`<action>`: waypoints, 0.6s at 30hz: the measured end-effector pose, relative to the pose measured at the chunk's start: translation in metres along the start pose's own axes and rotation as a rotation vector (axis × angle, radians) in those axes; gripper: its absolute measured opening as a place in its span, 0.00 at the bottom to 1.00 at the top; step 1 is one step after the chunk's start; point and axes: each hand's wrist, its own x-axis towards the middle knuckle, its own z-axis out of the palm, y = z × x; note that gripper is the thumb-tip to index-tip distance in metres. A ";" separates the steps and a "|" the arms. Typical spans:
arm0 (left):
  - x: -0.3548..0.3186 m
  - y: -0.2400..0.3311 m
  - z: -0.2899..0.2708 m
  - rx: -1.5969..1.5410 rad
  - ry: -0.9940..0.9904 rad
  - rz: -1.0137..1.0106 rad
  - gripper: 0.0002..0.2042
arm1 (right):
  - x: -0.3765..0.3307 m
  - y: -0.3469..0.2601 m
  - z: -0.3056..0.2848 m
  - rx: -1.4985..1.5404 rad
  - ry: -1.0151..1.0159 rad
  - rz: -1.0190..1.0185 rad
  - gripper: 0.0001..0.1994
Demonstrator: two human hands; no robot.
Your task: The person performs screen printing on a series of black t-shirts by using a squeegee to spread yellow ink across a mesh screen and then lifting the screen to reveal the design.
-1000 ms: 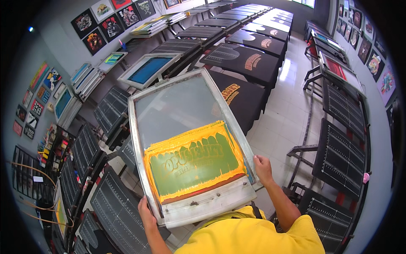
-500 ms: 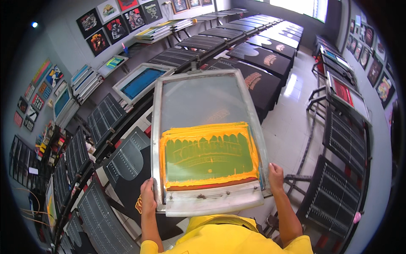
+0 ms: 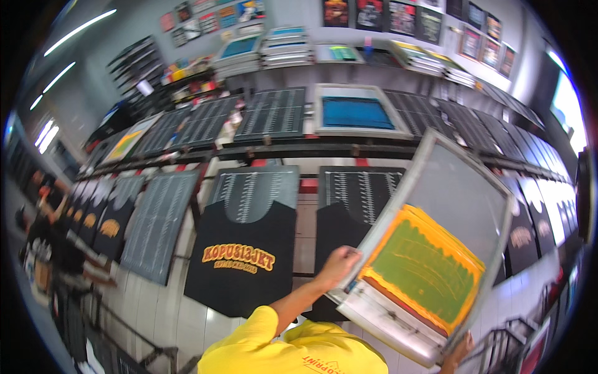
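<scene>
A silk-screen frame (image 3: pixel 411 171) hangs tilted at the right, held up by both hands. Its mesh is grey at the far end and green nearer me, with orange ink (image 3: pixel 470 265) smeared around the green area. A silvery squeegee (image 3: pixel 392 315) lies across its near end. My left hand (image 3: pixel 339 267) grips the frame's left edge. My right hand (image 3: pixel 460 350) is closed on its lower right corner, partly hidden by it. Left of the frame, a black T-shirt (image 3: pixel 240 296) with orange lettering lies on a grey printing board (image 3: pixel 283 181). Another black shirt (image 3: pixel 339 218) is partly covered by the frame.
Behind the near row runs a second row of boards (image 3: pixel 271 112), where a screen with blue mesh (image 3: pixel 355 113) rests. Stacked screens (image 3: pixel 286 47) stand by the wall. At the far left are people (image 3: pixel 62 249). Metal rails (image 3: pixel 504 336) rise at the lower right.
My view has swung left, bringing the printed black shirt fully into sight. The held screen now appears farther right and slanted, with both hands still on it.
</scene>
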 end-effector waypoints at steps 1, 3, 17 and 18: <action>0.008 -0.002 0.013 0.015 -0.014 0.054 0.14 | 0.048 0.053 -0.015 -0.540 -0.053 -0.414 0.34; 0.011 0.005 0.039 0.109 0.008 0.091 0.17 | 0.114 0.096 -0.020 -1.031 -0.108 -0.797 0.48; -0.003 -0.030 0.239 0.133 0.448 0.080 0.17 | 0.351 -0.002 0.010 0.095 -0.396 -0.292 0.20; -0.007 -0.031 0.255 0.127 0.470 0.076 0.16 | 0.367 -0.004 0.009 0.168 -0.420 -0.253 0.19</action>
